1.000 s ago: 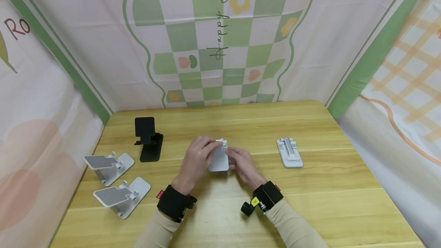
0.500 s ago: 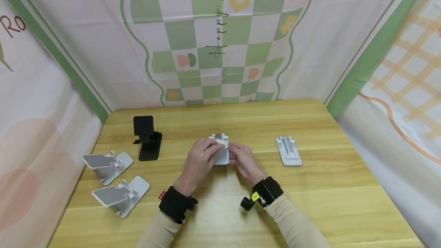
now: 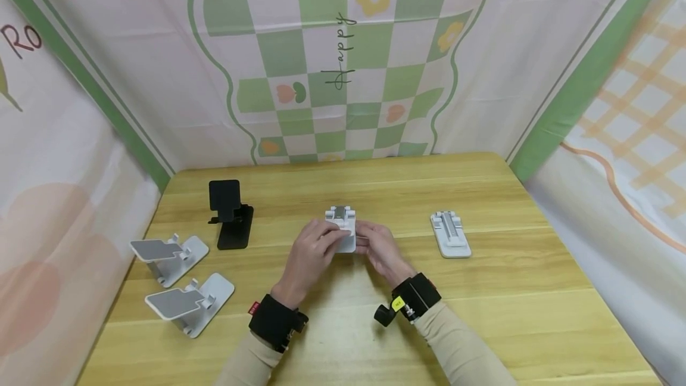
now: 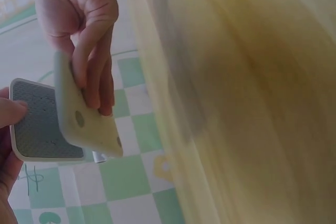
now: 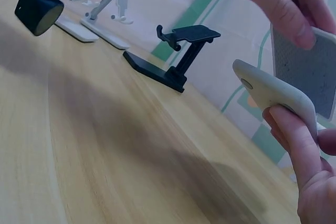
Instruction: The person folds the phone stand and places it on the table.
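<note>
A white phone stand [image 3: 347,245] is held above the middle of the table, between both hands. My left hand [image 3: 304,261] pinches its upper plate, with the thumb on the grey pad [image 4: 42,124] in the left wrist view. My right hand [image 3: 382,252] grips the white base [image 4: 86,114], fingers against its underside. Plate and base stand apart at an angle in both wrist views. From the right wrist view, the base [image 5: 278,90] shows its rounded edge and a small round foot. In the head view my left fingers cover part of the plate.
Two unfolded white stands [image 3: 168,252] with grey pads occupy the table's left side. Behind them is an unfolded black stand [image 3: 234,234]. A folded white stand [image 3: 451,236] lies to the right. A patterned cloth [image 3: 343,46] hangs behind the wooden table [image 3: 509,302].
The held stand has tipped, so its hinge end and a grey strip now show where a plain white face was. My left hand has shifted slightly with the plate; the right has barely moved.
</note>
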A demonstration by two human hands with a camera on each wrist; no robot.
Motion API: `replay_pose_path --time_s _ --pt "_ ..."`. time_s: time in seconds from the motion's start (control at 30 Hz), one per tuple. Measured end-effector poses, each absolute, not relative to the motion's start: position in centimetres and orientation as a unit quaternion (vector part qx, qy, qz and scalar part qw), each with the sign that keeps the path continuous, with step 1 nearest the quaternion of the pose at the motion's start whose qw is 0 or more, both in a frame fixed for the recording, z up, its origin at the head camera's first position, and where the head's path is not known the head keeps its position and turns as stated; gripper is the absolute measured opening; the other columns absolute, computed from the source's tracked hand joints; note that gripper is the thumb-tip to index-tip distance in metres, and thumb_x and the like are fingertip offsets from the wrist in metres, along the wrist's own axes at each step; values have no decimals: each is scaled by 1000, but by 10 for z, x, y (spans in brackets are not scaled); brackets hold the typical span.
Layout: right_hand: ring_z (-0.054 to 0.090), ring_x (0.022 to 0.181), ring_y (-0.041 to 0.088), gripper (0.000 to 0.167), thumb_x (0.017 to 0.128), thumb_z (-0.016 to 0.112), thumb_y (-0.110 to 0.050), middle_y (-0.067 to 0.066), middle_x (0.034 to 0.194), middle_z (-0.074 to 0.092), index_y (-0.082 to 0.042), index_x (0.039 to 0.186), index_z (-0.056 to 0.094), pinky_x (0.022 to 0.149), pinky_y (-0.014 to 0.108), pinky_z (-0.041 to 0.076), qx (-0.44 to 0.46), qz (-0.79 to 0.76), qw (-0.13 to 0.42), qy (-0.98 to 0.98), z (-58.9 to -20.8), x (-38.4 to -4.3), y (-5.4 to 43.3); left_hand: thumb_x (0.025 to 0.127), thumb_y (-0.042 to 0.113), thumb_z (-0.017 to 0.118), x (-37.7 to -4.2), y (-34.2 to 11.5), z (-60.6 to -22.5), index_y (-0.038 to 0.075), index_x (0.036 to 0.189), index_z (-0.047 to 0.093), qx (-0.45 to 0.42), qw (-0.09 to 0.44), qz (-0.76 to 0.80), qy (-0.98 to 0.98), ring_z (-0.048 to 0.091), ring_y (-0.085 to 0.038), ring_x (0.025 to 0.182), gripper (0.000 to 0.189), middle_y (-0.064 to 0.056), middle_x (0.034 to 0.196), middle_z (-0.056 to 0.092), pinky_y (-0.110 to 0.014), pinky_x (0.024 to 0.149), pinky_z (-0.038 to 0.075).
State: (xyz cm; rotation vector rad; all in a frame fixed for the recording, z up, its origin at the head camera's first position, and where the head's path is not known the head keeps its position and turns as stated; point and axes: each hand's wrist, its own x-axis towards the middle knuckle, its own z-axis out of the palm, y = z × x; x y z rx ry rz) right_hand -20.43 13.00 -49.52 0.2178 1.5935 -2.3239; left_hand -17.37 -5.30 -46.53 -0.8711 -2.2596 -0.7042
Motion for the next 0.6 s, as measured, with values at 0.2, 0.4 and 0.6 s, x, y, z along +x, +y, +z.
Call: replay_pose_path --time_s 0.2,0.4,0.6 --pt "76 88 19 42 108 49 -8 27 122 68 19 140 46 82 28 62 86 -817 156 549 -494 -206 131 78 0 88 -172 -51 -471 8 101 80 -340 315 -260 -847 64 -18 94 26 -3 101 72 -28 85 57" --pt "76 89 20 42 108 48 -8 31 128 64 19 141 45 83 29 61 88 -818 152 547 -494 -207 130 77 0 88 -169 -49 -475 8 102 80 -335 309 -269 -849 64 -18 93 27 -3 102 72 -26 82 56" --pt "75 90 19 41 108 48 -8 32 130 62 18 141 46 84 29 61 90 -818 149 549 -494 -206 130 78 -4 85 -167 -49 -483 9 103 80 -328 302 -273 -852 63 -17 95 28 -3 103 71 -25 84 56"
